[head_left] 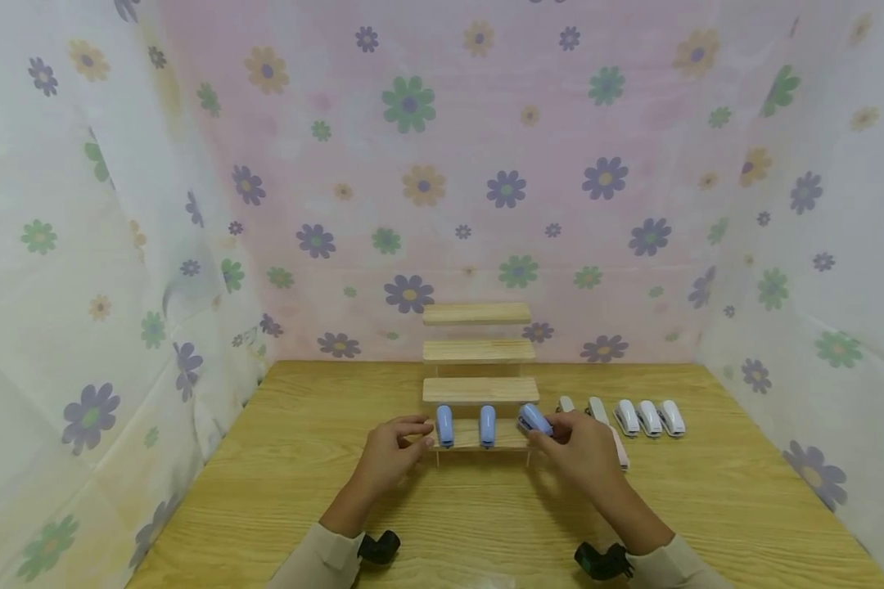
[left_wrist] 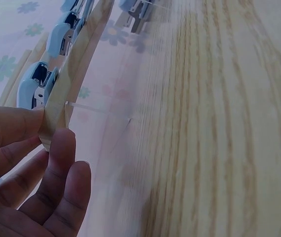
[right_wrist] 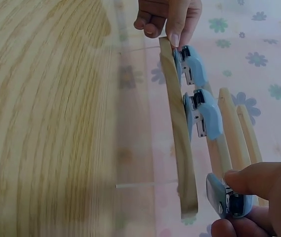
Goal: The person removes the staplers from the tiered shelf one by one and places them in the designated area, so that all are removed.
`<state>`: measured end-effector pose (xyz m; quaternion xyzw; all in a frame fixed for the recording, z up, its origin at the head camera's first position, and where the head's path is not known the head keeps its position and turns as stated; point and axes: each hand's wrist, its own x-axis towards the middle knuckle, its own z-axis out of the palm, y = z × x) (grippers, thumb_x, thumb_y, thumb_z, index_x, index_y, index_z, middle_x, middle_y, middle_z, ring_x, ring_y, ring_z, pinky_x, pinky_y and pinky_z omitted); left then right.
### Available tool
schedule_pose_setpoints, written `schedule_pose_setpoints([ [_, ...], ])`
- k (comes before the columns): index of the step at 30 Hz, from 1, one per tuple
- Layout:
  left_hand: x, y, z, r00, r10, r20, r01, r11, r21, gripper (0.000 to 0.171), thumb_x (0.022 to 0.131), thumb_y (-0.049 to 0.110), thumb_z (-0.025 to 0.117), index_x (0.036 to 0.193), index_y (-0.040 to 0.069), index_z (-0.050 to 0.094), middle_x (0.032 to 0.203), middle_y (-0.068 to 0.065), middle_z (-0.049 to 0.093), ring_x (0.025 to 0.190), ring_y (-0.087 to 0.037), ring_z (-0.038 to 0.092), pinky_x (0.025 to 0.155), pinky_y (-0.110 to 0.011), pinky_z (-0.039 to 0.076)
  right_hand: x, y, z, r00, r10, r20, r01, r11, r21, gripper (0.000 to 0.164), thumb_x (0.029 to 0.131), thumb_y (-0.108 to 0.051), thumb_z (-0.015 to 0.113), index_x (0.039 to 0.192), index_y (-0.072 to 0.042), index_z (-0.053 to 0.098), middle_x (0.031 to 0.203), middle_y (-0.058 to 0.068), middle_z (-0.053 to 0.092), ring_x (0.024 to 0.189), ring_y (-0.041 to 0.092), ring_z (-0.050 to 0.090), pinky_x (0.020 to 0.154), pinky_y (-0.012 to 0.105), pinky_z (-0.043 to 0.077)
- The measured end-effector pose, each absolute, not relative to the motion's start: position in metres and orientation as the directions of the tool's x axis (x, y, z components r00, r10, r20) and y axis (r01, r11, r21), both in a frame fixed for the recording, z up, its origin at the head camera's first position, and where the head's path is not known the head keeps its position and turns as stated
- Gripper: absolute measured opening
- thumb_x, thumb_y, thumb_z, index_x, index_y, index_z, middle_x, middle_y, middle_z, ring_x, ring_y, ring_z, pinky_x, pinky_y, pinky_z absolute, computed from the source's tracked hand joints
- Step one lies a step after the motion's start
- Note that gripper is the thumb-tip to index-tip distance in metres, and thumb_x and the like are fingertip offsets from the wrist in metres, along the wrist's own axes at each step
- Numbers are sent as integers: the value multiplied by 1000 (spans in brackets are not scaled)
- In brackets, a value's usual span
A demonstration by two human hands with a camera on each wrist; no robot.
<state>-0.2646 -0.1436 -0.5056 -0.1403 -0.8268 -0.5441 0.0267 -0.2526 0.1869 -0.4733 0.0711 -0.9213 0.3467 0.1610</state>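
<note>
A wooden tiered rack (head_left: 479, 390) stands on the table, with plank steps on thin clear legs. Two light blue staplers, one at the left (head_left: 444, 426) and one at the middle (head_left: 487, 426), sit side by side on its lowest plank (right_wrist: 180, 143). My left hand (head_left: 394, 454) grips the left end of that plank, thumb and fingers around its edge. With thumb and fingers, my right hand (head_left: 582, 454) pinches a third blue stapler (right_wrist: 224, 197). It is tilted just over the plank's right end, with a gap below it in the right wrist view.
Right of the rack, three white staplers (head_left: 649, 418) stand in a row on the wooden table (head_left: 324, 409). Several more pale staplers (head_left: 597, 409) lie partly hidden behind my right hand. Flowered cloth (head_left: 479, 164) hangs at the back and both sides.
</note>
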Motion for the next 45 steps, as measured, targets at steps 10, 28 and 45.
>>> schedule_pose_setpoints([
  [10,-262,-142,-503,-962,194,194,255,372,892,26,100,15,71,123,5,76,147,-15,59,83,-28,74,64,-32,64,-251,209,-469,-930,10,368,-231,761,-606,33,89,-34,83,109,-8,79,92,3,72,79,14,69,59,25,57],
  [28,-264,-142,-503,-965,187,184,243,370,897,28,100,17,72,124,3,75,147,-15,59,82,-32,74,65,-34,64,-245,255,-478,-905,86,416,-183,804,-565,42,90,-40,82,112,-4,79,88,3,75,77,15,70,60,30,58],
  [45,-263,-142,-502,-966,184,180,237,368,899,27,100,17,71,123,5,76,147,-15,59,82,-32,74,65,-37,64,-236,294,-484,-910,184,371,-62,825,-561,50,91,-45,80,115,-1,77,89,8,77,77,21,72,55,28,54],
])
